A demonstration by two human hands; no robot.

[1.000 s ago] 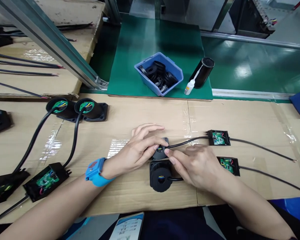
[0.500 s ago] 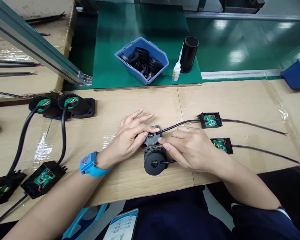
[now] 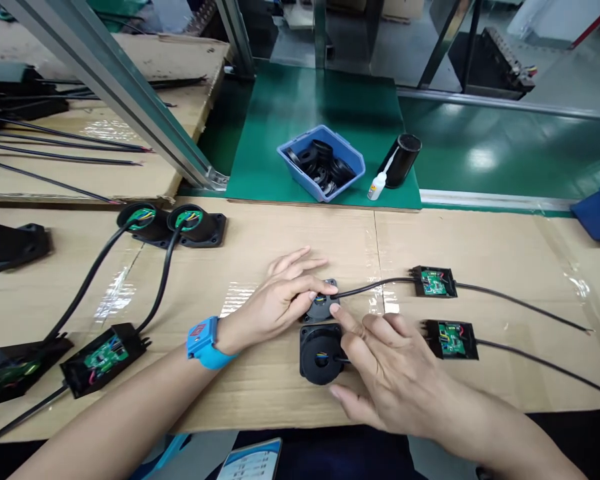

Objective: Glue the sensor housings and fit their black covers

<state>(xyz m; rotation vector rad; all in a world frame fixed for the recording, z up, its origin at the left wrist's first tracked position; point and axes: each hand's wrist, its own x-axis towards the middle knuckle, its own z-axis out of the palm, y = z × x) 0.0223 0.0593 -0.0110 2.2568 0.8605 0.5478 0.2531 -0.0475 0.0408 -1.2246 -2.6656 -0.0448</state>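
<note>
My left hand (image 3: pixel 283 293) has its thumb and index finger on the far black round cap (image 3: pixel 321 308), by the spot where a black cable (image 3: pixel 375 287) enters; its other fingers stretch away. That cable leads to a small open black box with a green circuit board (image 3: pixel 434 283). My right hand (image 3: pixel 390 373) has its thumb spread apart, with its index fingertip touching the cap's right edge. Just below lies a second black round cap (image 3: pixel 321 367) on a square flange, wires showing in its centre hole. Its cable runs under my right hand, towards another boxed board (image 3: pixel 452 339).
At left, two black cylindrical housings (image 3: pixel 195 227) connect by thick cables to open black boxes (image 3: pixel 103 360). Behind, on a green board, stand a blue bin (image 3: pixel 325 167) of black rings, a white glue bottle (image 3: pixel 377 185) and a black cylinder (image 3: pixel 403 160). A metal post (image 3: pixel 130 100) slants at left.
My right hand has opened from a closed pinch, its thumb now spread and index finger on the cap. My left hand stays on the cap. The view has tilted up and shifted left.
</note>
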